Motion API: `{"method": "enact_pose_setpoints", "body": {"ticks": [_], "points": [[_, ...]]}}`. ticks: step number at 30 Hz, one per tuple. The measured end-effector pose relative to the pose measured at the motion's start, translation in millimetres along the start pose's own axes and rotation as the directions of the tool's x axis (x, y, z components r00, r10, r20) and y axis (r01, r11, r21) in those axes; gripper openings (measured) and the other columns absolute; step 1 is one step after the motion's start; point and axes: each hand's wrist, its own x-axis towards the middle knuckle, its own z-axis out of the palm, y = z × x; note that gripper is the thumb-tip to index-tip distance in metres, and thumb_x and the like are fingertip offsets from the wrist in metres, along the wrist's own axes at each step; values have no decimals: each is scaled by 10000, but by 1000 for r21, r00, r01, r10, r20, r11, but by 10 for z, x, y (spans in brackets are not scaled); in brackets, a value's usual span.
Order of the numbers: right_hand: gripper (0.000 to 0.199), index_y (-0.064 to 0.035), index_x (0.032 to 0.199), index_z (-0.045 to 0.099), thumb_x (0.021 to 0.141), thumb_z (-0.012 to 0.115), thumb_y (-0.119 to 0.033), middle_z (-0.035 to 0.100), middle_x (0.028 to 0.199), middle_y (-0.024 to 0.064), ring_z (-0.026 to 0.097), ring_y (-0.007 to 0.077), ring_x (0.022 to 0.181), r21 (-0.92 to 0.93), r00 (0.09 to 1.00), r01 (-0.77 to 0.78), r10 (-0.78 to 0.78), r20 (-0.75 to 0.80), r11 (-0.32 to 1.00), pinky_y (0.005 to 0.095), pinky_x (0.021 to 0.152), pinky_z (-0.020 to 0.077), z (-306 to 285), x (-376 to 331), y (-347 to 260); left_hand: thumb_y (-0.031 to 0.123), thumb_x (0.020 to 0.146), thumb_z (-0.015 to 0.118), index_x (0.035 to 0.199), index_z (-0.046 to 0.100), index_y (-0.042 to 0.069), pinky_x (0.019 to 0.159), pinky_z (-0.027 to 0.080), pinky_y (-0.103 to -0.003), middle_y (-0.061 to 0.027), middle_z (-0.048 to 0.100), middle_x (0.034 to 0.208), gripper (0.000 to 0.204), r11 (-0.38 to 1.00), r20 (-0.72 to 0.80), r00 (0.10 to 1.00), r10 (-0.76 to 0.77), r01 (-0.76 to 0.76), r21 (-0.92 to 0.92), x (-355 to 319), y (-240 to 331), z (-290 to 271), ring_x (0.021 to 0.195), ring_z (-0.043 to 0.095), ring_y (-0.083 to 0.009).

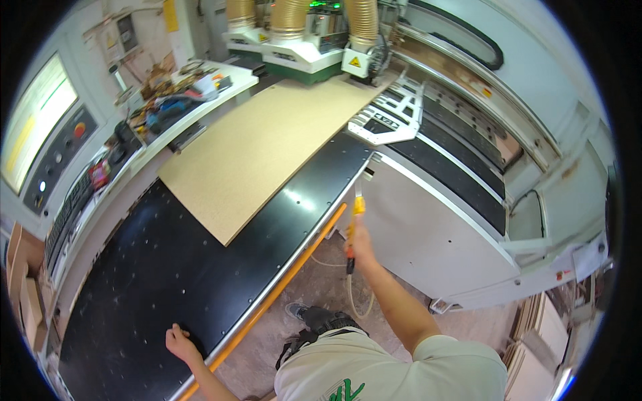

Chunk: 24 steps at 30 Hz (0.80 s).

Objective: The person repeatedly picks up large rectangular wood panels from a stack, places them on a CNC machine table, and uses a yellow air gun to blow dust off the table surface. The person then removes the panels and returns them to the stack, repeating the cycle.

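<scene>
My right hand [361, 242] is closed around a yellow air blow gun [360, 206], whose nozzle points away from me, close to the corner of the black table. A pale air hose [350, 294] hangs from the gun's lower end and loops down. My left hand [182, 343] rests on the near left part of the black, studded table [167, 267], fingers loosely bent and apart, with nothing visible in it. A large tan board [267, 140] lies across the table, beyond both hands. Its far end reaches under the green and white machine head [304, 57].
An orange bar [287, 271] runs along the table's front edge. A cluttered shelf [221, 87] and a control panel [60, 154] stand at left. To the right are a white slotted plate [391, 117] and a grey machine panel [421, 227]. Boards lean at lower right.
</scene>
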Motion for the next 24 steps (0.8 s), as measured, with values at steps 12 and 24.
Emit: {"method": "enact_pose_setpoints", "body": {"ticks": [12,24], "points": [[584,-89,963,535,970,400,-657,598,794,56,470,117,445,147,930,234,-176,-324,961,254,415,401,-912,348,-522,160,956,584,614,485,22,521,353,-308,-30,488,545,382,996,-64,998,-9,15,90,152,24,-3,526,446,-115],[497,-58,1033,654,1026,400,-485,683,832,25,496,75,535,-589,361,-14,554,750,808,216,459,379,1043,41,-353,168,920,619,617,499,3,540,371,-337,-59,518,543,366,977,-260,962,-84,131,170,101,302,124,530,455,-144]]}}
